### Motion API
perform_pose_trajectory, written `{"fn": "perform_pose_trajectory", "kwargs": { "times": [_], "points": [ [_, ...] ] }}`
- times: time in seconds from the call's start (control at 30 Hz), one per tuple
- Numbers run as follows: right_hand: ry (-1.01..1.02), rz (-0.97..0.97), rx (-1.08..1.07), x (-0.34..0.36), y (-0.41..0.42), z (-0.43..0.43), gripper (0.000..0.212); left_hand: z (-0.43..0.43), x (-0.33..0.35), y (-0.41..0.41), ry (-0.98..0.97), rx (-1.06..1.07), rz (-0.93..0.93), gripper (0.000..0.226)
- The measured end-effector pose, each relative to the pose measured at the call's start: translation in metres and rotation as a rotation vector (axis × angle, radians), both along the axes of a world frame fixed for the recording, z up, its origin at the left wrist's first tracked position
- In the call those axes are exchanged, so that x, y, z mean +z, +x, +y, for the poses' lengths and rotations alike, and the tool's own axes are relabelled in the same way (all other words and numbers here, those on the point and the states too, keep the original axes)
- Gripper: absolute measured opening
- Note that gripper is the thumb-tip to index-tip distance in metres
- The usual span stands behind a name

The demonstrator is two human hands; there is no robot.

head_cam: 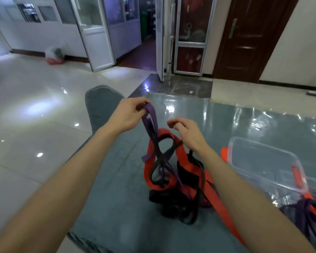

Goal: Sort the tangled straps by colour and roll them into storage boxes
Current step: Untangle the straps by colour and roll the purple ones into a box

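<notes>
- my left hand (128, 115) is up above the table, fingers pinched together on the top end of the purple strap (150, 115), which hangs down from the pinch into the knot.
- the purple strap threads through a loop of black strap (162, 156) just below my grip. if i pull straight up, i judge that loop will cinch round it and tighten the tangle instead of freeing it.
- the whole tangle (175, 179) sits in the middle of the grey table cover (108, 198), partly lifted by my pull. a hard tug could drag the lot off the cloth toward me or bunch the cover up.
- the red strap (181, 154) arches over the black and purple ones. it is the widest, so i expect it to trap the thinner straps under it if i do not lift it clear first.
- my right hand (188, 132) hovers just above the red arch, fingers curled loosely with the tips near each other, holding nothing that i can see. if it stays idle, nothing pins the knot while the left pulls.
- the clear storage box (263, 161) lies to the right, near the tangle. a long red tail runs close past it, and a swing of that tail could knock or slide the light box.
- more purple strap (306, 214) lies at the far right edge; whether it is inside a box i cannot tell.
</notes>
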State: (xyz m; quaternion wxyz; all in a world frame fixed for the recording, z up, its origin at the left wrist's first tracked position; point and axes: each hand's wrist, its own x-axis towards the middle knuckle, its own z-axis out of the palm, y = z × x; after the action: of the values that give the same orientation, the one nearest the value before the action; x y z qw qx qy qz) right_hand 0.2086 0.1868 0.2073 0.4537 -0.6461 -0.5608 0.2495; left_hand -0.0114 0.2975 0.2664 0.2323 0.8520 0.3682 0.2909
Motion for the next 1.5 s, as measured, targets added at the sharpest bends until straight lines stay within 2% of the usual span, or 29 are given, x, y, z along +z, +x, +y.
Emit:
{"fn": "perform_pose_trajectory", "kwargs": {
  "times": [0.03, 0.17, 0.3, 0.4, 0.43, 0.57, 0.7, 0.87, 0.97, 1.0, 1.1, 1.17, 1.2, 1.27, 1.33, 1.37, 1.43, 1.5],
  "points": [
    [-0.009, 0.006, 0.041, 0.001, -0.005, 0.001, 0.028, -0.001, 0.004, 0.001, -0.030, 0.011, -0.046, 0.020],
    [-0.117, -0.006, 0.229, 0.007, -0.024, 0.011, 0.043, -0.001, 0.023, 0.010, -0.096, 0.024, -0.158, 0.014],
    [-0.147, 0.049, 0.204, 0.012, -0.026, 0.025, 0.045, 0.005, 0.055, 0.012, -0.176, 0.019, -0.386, 0.017],
    [-0.214, -0.032, 0.255, 0.004, -0.026, 0.028, 0.039, 0.009, 0.066, 0.010, -0.219, 0.006, -0.497, 0.007],
    [-0.243, -0.045, 0.253, -0.003, -0.027, 0.028, 0.037, 0.010, 0.066, 0.008, -0.241, 0.012, -0.527, 0.010],
    [-0.287, -0.016, 0.157, -0.018, -0.014, 0.026, 0.037, 0.020, 0.054, -0.010, -0.346, 0.038, -0.613, 0.012],
    [-0.541, -0.096, 0.214, -0.030, 0.022, 0.010, 0.030, 0.035, 0.027, -0.036, -0.477, 0.166, -0.693, 0.020],
    [-0.507, 0.056, 0.167, -0.055, 0.036, -0.005, 0.019, 0.045, -0.017, -0.066, -0.624, 0.353, -0.706, 0.036],
    [-0.414, 0.144, -0.042, -0.070, 0.045, -0.009, 0.020, 0.051, -0.049, -0.079, -0.632, 0.520, -0.488, 0.039],
    [-0.385, 0.073, -0.115, -0.075, 0.052, -0.013, 0.025, 0.052, -0.063, -0.081, -0.647, 0.547, -0.351, 0.040],
    [-0.498, -0.456, -0.213, -0.090, 0.070, -0.036, 0.033, 0.042, -0.115, -0.080, -0.622, 0.492, 0.267, 0.046],
    [-0.689, -0.584, -0.208, -0.108, 0.074, -0.053, 0.033, 0.015, -0.153, -0.071, -0.462, 0.415, 0.696, 0.063],
    [-0.764, -0.595, -0.200, -0.117, 0.074, -0.062, 0.033, -0.001, -0.169, -0.064, -0.331, 0.375, 0.772, 0.070],
    [-0.817, -0.569, -0.193, -0.134, 0.070, -0.076, 0.034, -0.034, -0.197, -0.044, -0.198, 0.185, 0.654, 0.057],
    [-0.744, -0.531, -0.191, -0.146, 0.066, -0.086, 0.032, -0.062, -0.222, -0.019, -0.231, -0.088, 0.620, 0.039],
    [-0.704, -0.522, -0.182, -0.151, 0.064, -0.090, 0.033, -0.074, -0.233, -0.007, -0.268, -0.180, 0.650, 0.037],
    [-0.659, -0.559, -0.166, -0.163, 0.062, -0.099, 0.045, -0.092, -0.254, 0.012, -0.296, -0.244, 0.679, 0.049],
    [-0.562, -0.678, -0.181, -0.171, 0.058, -0.111, 0.065, -0.100, -0.268, 0.024, -0.307, -0.188, 0.642, 0.061]
  ]
}}
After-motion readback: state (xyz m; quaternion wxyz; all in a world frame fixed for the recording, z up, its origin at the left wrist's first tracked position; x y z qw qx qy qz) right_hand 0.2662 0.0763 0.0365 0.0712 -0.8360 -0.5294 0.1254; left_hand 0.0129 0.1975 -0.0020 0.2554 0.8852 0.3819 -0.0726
